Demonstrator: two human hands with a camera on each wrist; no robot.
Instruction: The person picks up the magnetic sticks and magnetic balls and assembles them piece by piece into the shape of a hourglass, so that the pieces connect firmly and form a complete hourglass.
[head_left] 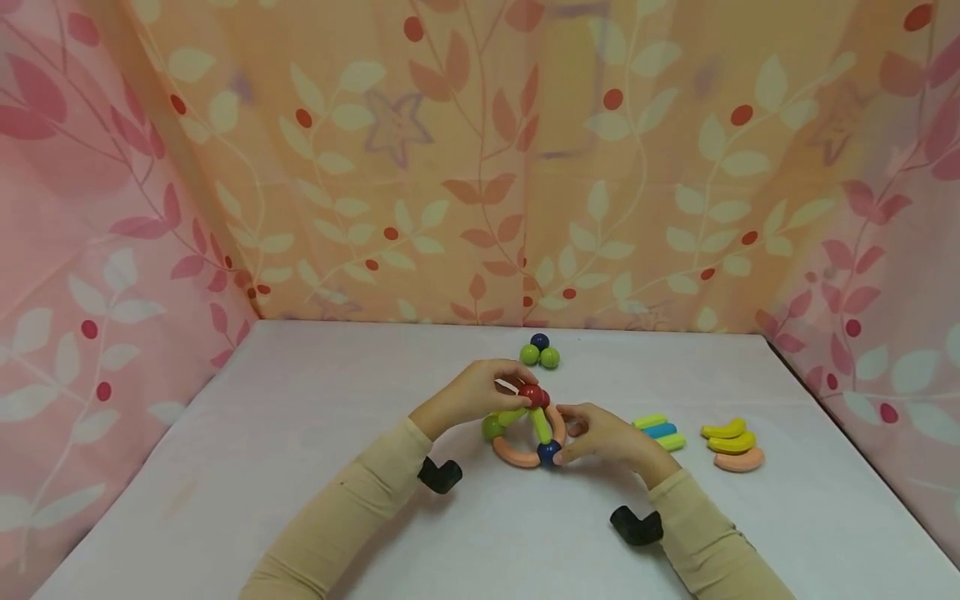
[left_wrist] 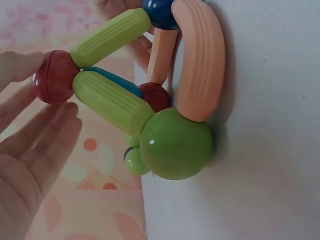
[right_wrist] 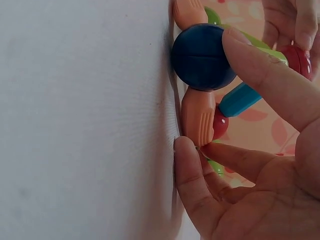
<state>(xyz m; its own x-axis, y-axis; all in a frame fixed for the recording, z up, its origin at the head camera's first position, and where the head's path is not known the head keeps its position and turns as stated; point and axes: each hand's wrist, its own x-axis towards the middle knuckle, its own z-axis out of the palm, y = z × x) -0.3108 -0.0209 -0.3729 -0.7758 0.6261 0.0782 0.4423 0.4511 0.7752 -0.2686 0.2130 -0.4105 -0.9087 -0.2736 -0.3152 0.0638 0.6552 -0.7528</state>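
A frame of magnetic balls and rods stands on the white table, with peach curved rods (head_left: 516, 454) as its base. My left hand (head_left: 483, 390) pinches the red ball (head_left: 529, 395) at its peak. Light green rods (left_wrist: 112, 100) and a blue rod (left_wrist: 117, 82) slope down from that ball. They lead to a green ball (left_wrist: 176, 143), a dark blue ball (right_wrist: 204, 56) and a second red ball (left_wrist: 155, 97). My right hand (head_left: 600, 435) grips the base at the right, thumb on the dark blue ball, fingertips at a peach curved rod (right_wrist: 197, 117).
Behind the frame sit two green balls (head_left: 550, 357) and a dark blue ball (head_left: 539, 341). To the right lie green rods (head_left: 649, 421) around a blue rod (head_left: 660, 431), then yellow curved rods (head_left: 731, 442) and a peach curved rod (head_left: 738, 461). Patterned curtains (head_left: 480, 167) enclose the table.
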